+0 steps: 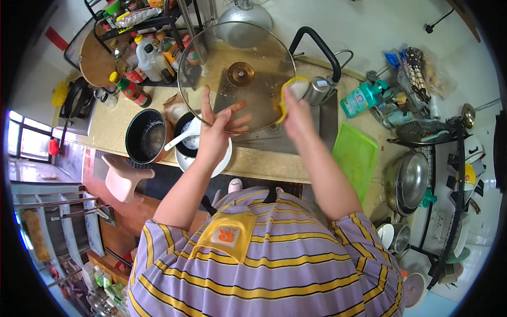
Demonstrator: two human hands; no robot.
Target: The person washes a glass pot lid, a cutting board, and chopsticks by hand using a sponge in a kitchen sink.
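Note:
A large round glass pot lid (257, 51) with a metal rim and a central knob is held up over the sink (328, 123). My left hand (222, 123) supports its near left edge, fingers spread against the glass. My right hand (297, 115) grips a yellow-edged cloth (297, 89) at the lid's right rim; this hand is slightly blurred. Below and left of the lid, a white spoon (184, 136) rests across a dark bowl (184, 123) stacked in a white dish (222, 162). Chopsticks (259, 138) lie in the sink.
Left on the counter stand a black-lined pot (146, 136) and a sauce bottle (130, 90). A black faucet (317, 37) rises behind the sink. To the right are a turquoise pump bottle (360, 99), a green cutting board (356, 158) and metal basins (412, 180).

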